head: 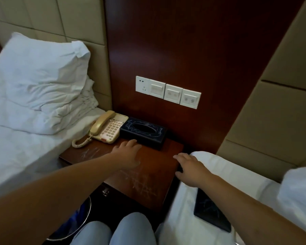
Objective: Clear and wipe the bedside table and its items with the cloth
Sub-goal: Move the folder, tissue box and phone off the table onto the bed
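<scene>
The scratched, glossy red-brown wooden worktop (pixel 145 174) sits between two white-sheeted beds, carrying a cream plastic corded telephone (pixel 106 127) with a coiled cord and, just beside it, a dark rectangular tissue box (pixel 143 132) with an oval slot. The left hand (pixel 129 153) reaches over the worktop, grip spread, fingertips near the tissue box. The right hand (pixel 190 167), grip spread too, rests at the right bed's edge near a flat black tray (pixel 210 213); no cloth is visible.

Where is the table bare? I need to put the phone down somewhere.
Bare wood runs along the front of the table, between the left hand and right hand. The back is crowded: phone and tissue box sit side by side.
</scene>
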Demonstrator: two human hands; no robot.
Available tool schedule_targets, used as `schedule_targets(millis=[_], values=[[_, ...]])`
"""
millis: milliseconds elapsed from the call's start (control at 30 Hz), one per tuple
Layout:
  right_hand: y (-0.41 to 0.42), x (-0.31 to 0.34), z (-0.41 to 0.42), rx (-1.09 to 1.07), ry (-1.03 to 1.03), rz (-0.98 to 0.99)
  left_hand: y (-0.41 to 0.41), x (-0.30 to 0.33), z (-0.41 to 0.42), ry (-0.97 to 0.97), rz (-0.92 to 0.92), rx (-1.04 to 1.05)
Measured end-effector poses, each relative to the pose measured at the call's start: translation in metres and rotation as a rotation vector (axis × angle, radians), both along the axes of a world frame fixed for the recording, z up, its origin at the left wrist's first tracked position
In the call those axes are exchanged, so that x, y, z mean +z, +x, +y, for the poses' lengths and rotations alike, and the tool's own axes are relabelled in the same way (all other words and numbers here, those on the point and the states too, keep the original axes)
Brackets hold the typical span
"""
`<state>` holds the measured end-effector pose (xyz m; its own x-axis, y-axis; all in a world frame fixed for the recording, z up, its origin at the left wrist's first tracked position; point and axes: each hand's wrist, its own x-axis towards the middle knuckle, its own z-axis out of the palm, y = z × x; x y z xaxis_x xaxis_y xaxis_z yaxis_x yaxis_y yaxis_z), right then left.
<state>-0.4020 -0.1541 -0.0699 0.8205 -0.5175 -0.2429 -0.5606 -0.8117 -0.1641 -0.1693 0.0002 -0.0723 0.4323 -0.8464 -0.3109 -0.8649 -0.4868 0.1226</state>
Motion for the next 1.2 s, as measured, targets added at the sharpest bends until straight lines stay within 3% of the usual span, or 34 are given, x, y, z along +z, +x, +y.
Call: schedule_targets(millis=[433, 633, 933, 1200], values=[[0.181, -0.048, -0.065, 0.061, -0.125, -0.027, 0.140, -0.062, -0.089, 0.006, -0.258, -0.015], [0.227, -0.074, -0.067, 0.132, -0.300, -0.045, 0.162, -0.077, -0.124, -0.090, -0.369, -0.163], [0.212, -0.059, -0.049, 0.132, -0.376, 0.172, 0.126, -0.063, -0.106, 0.021, -0.449, -0.285], [0.092, 0.000, -0.014, 0.116, -0.361, 0.094, 0.037, -0.001, -0.070, -0.013, -0.454, -0.417]])
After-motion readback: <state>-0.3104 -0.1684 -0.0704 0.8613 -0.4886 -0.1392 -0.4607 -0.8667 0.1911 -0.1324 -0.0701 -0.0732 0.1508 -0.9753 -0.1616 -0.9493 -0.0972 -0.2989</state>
